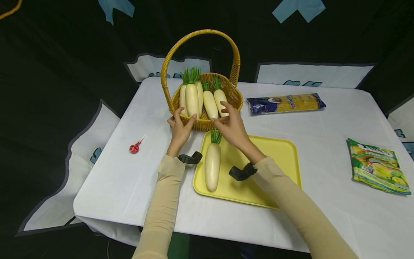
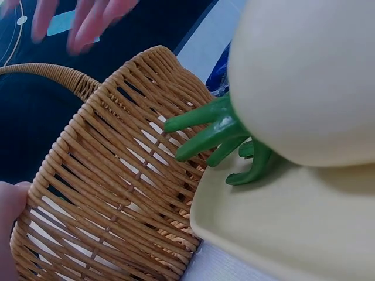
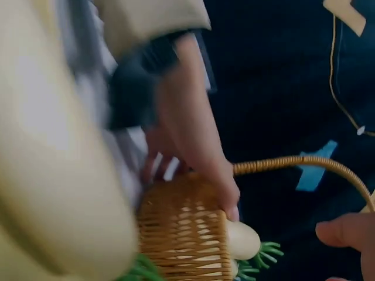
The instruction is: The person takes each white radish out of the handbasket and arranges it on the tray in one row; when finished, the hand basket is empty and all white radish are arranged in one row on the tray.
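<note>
A wicker basket (image 1: 203, 126) with a tall handle holds several white radishes (image 1: 192, 99) with green tops. My left hand (image 1: 180, 132) grips its front left rim, thumb over the edge; the right wrist view shows that hand against the basket's side (image 3: 181, 234). Above the front right rim, my right hand (image 1: 233, 127) hovers with fingers apart and loosely bent, holding nothing. Its fingers blur in the air beyond the basket (image 2: 117, 175) in the left wrist view. Another white radish (image 1: 212, 167) lies lengthwise on the yellow tray (image 1: 258, 187), its leaves towards the basket.
On the white-covered table (image 1: 323, 154) lie a red-wrapped lollipop (image 1: 134, 148) at left, a pack of spaghetti (image 1: 288, 103) at back right and a green and yellow bag (image 1: 378, 167) at far right. A dark curtain (image 1: 245, 21) hangs behind.
</note>
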`<state>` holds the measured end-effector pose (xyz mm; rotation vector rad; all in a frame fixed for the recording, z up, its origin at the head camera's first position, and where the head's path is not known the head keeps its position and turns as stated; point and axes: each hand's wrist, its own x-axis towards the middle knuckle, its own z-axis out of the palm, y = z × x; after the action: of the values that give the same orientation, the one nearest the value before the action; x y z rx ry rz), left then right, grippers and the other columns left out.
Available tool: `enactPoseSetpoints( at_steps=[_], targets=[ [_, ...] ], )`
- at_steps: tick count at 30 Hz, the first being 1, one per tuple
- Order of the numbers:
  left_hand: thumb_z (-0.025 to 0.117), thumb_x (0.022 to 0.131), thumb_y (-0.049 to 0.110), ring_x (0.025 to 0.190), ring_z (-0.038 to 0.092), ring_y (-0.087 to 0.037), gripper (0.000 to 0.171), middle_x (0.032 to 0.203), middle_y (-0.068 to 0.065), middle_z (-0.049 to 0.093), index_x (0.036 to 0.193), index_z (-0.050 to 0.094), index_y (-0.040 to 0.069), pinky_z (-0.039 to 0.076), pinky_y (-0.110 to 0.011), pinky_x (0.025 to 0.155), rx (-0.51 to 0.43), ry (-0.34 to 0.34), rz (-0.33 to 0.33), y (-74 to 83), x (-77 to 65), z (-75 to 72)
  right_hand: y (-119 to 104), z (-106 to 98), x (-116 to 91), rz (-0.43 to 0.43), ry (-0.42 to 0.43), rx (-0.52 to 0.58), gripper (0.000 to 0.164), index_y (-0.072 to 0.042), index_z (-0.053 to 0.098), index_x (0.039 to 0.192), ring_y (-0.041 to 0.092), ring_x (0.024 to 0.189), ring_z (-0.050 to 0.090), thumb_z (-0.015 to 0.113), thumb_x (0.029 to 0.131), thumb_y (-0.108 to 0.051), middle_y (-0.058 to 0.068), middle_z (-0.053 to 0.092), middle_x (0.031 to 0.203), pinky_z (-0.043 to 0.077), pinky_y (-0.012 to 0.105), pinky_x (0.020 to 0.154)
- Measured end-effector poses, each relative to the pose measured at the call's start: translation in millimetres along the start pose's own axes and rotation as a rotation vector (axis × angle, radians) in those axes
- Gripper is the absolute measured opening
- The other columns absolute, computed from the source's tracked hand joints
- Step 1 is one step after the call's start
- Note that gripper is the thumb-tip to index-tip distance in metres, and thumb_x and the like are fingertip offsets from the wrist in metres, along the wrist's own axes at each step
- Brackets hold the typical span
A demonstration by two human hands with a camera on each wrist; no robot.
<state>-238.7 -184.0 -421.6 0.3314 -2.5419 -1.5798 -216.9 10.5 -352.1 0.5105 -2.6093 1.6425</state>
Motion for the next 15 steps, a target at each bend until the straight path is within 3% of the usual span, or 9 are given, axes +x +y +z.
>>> enactPoseSetpoints(
  at_steps=[7,10,15],
  targets=[
    [0.046,0.083,0.062,0.127,0.017,-0.044,0.066,0.136,-0.022,0.005,0.135,0.019,0.032,0.027,-0.059,0.097,0.014,-0.005,0.005,-1.2,-1.8,0.5,-7.7,19.6,43.5,-0.129,-0.024,-0.242,0.064,-0.017,0.024,0.143,0.027,0.107,0.051,0.056,0.088,-0.029,0.017,0.036,0.130,0.046,0.037,0.080],
    [0.045,0.083,0.063,0.127,0.016,-0.044,0.067,0.136,-0.022,0.005,0.135,0.019,0.032,0.026,-0.060,0.097,0.020,-0.005,0.010,0.6,-1.3,-1.3,-10.7,30.3,59.5,-0.120,-0.059,-0.262,0.065,-0.018,0.023,0.143,0.027,0.103,0.052,0.055,0.089,-0.031,0.017,0.035,0.131,0.047,0.037,0.078],
    [0.045,0.084,0.062,0.127,0.014,-0.042,0.063,0.135,-0.019,0.005,0.134,0.020,0.033,0.027,-0.058,0.097,0.014,-0.002,0.005,1.4,-1.3,0.4,-3.7,47.0,80.8,-0.025,-0.141,-0.291,0.069,-0.020,0.018,0.144,0.026,0.094,0.054,0.056,0.088,-0.034,0.019,0.032,0.134,0.047,0.037,0.076]
  ],
)
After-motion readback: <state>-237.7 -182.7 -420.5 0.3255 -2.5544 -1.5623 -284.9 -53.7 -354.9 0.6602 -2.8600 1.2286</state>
